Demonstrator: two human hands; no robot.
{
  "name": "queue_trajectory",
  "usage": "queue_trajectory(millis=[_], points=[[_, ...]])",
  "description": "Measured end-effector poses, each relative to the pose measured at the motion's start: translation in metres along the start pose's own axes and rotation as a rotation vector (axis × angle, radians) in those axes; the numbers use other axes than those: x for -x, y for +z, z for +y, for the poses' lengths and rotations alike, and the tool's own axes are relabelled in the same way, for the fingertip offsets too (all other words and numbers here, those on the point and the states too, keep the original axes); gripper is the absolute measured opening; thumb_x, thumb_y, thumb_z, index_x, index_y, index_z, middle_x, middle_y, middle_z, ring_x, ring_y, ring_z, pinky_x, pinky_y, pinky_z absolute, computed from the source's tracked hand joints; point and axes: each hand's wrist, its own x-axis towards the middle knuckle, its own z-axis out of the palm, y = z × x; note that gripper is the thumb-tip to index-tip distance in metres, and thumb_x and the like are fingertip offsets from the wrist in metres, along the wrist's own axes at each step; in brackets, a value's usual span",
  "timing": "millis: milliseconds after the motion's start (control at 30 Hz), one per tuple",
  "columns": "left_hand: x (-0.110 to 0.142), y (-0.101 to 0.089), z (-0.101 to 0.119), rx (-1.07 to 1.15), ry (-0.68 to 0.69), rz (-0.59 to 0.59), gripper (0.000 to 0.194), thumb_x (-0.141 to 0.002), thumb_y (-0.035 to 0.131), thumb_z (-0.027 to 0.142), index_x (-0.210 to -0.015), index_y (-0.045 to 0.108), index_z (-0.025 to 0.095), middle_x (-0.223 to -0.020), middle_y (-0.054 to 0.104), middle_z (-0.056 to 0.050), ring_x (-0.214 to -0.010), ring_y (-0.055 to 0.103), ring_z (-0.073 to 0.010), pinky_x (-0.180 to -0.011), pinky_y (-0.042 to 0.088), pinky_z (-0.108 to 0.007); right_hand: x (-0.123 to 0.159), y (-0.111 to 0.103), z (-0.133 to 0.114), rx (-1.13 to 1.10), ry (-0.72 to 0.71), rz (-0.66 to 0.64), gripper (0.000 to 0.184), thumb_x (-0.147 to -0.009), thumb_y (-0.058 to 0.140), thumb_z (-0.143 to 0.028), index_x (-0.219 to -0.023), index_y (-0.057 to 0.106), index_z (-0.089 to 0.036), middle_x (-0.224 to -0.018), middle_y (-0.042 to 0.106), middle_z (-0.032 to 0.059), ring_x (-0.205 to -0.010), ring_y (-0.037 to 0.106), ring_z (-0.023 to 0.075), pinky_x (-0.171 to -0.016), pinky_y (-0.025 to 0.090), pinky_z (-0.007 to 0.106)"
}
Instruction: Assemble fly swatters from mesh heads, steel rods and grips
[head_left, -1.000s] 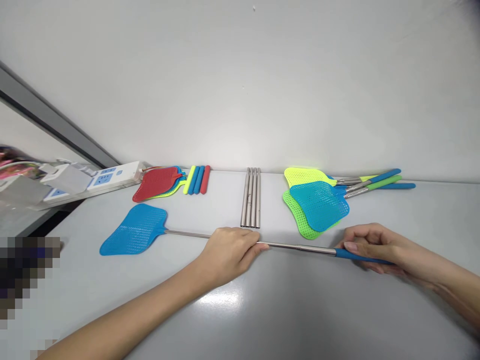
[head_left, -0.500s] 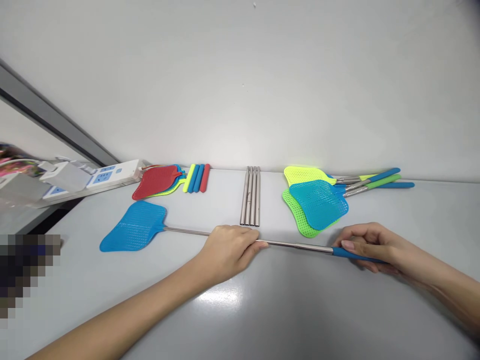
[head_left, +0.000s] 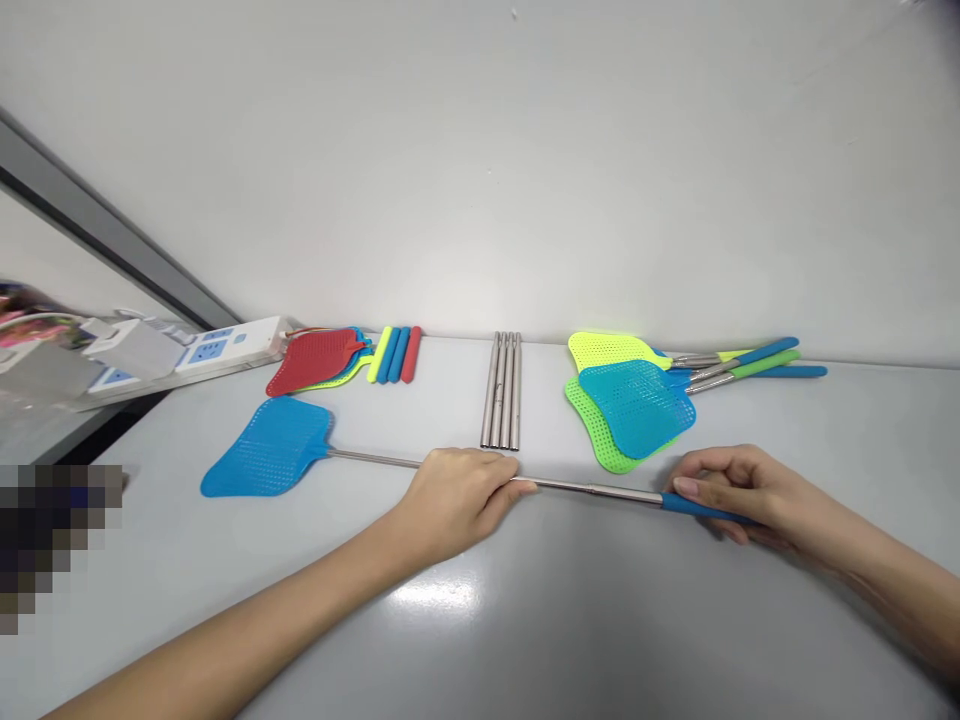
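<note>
Blue swatter (head_left: 555,485) held in the left hand (head_left: 457,505) and right hand (head_left: 739,495)

The swatter lies across the surface (head_left: 600,620), well out from the wall. The left hand is curled closed over the middle of its steel rod (head_left: 375,458), palm down, thumb along the near side. The right hand has its thumb and fingers closed around the blue grip (head_left: 682,503). At the other end, to the left, is the blue head (head_left: 268,450).

Just beyond the left hand, four steel tubes (head_left: 500,400) lie side by side, pointing toward the wall. To their right is a pile of swatters (head_left: 637,410), with yellow, green and blue heads overlapping and the grips pointing right.

Left of the tubes lies a row of loose grips (head_left: 394,355): one yellow, two blue, one red. Beside the row are stacked loose heads (head_left: 319,360), red on top, with blue and yellow showing beneath.

Farther left is a white power strip (head_left: 247,340), with white plugs (head_left: 142,348) on it. The wall (head_left: 480,200) rises behind everything.
</note>
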Motion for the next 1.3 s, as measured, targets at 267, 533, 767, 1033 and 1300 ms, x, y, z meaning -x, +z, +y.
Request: queue_trajectory(millis=[267,533,767,1033,1300], points=[[0.0,-0.001,0.002,0.011,0.0,0.002,0.039,-0.091,0.026,0.04,-0.062,0.039,0.018,-0.059,0.053,0.003,-0.053,0.05,-0.0112,-0.045,0.017,-0.024,0.0,0.009,-0.001,0.009,-0.019,0.056,0.039,-0.075,0.054,-0.052,-0.074,0.058,-0.013,-0.038,0.041,-0.0055,-0.035,0.02,0.003,-0.036,0.013,0.019],[0.001,-0.001,0.01,0.017,0.019,-0.005,0.041,-0.091,0.026,0.04,-0.061,0.042,0.018,-0.055,0.053,0.003,-0.051,0.05,-0.0121,-0.045,0.018,-0.024,-0.004,0.022,0.002,0.03,-0.071,-0.006,0.04,-0.077,0.051,-0.052,-0.082,0.06,-0.013,-0.043,0.042,-0.0052,-0.037,0.026,0.004,-0.037,0.018,0.018],[0.001,0.0,0.011,0.027,0.016,0.013,0.039,-0.091,0.027,0.041,-0.063,0.044,0.018,-0.058,0.053,0.002,-0.053,0.049,-0.0119,-0.047,0.023,-0.024,-0.005,0.008,0.004,0.024,-0.069,-0.107,0.04,-0.081,0.048,-0.05,-0.095,0.06,-0.014,-0.049,0.048,-0.0035,-0.031,0.026,0.0022,-0.031,0.019,0.016],[0.001,0.0,0.011,0.029,0.013,0.05,0.034,-0.09,0.03,0.041,-0.071,0.045,0.018,-0.067,0.053,0.0,-0.062,0.048,-0.0135,-0.055,0.032,-0.024,-0.008,-0.011,0.012,-0.033,-0.099,-0.231,0.037,-0.081,0.051,-0.045,-0.103,0.059,-0.016,-0.056,0.05,-0.0022,-0.034,0.035,0.0023,-0.034,0.026,0.015],[0.001,0.001,0.01,0.076,-0.024,0.115,0.032,-0.09,0.032,0.039,-0.073,0.049,0.017,-0.066,0.052,-0.001,-0.061,0.047,-0.0135,-0.056,0.036,-0.025,-0.005,-0.013,0.004,-0.052,-0.058,-0.208,0.039,-0.081,0.052,-0.044,-0.106,0.06,-0.015,-0.058,0.049,-0.002,-0.035,0.035,0.0025,-0.036,0.027,0.018]])
